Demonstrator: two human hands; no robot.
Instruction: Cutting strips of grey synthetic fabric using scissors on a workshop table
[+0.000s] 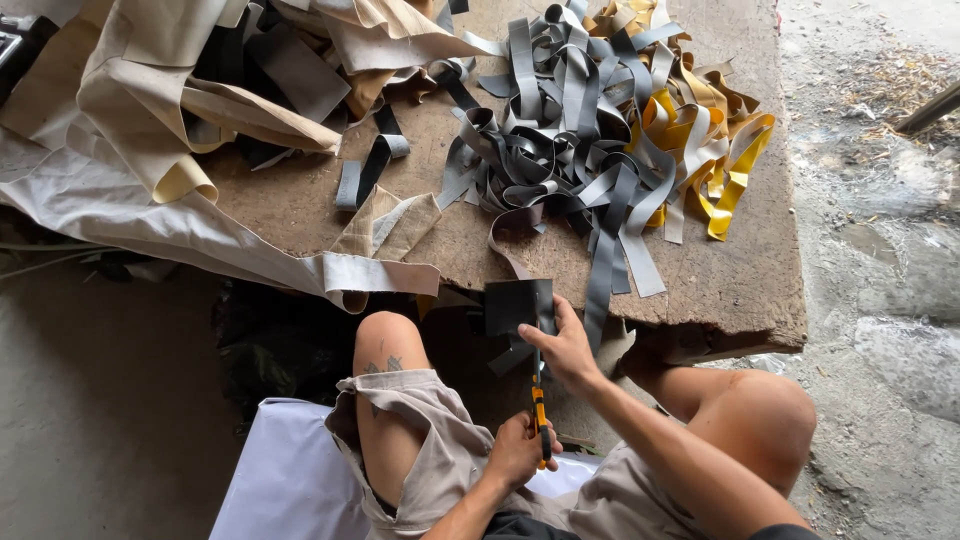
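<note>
My right hand [566,347] grips the lower edge of a dark grey leather piece [516,304], held up just in front of the board's near edge. Below it, my left hand [518,450] is closed around a cutting tool with an orange and black handle [540,412]. The tool points up toward the dark piece, and its tip is hidden behind my right hand. Both hands are between my bare knees.
A worn brown board [740,270] carries a tangled heap of grey, black and yellow strips [600,130]. Large cream and beige sheets [150,120] drape over its left side. A white sheet [290,470] lies under my legs. Rough concrete ground lies to the right.
</note>
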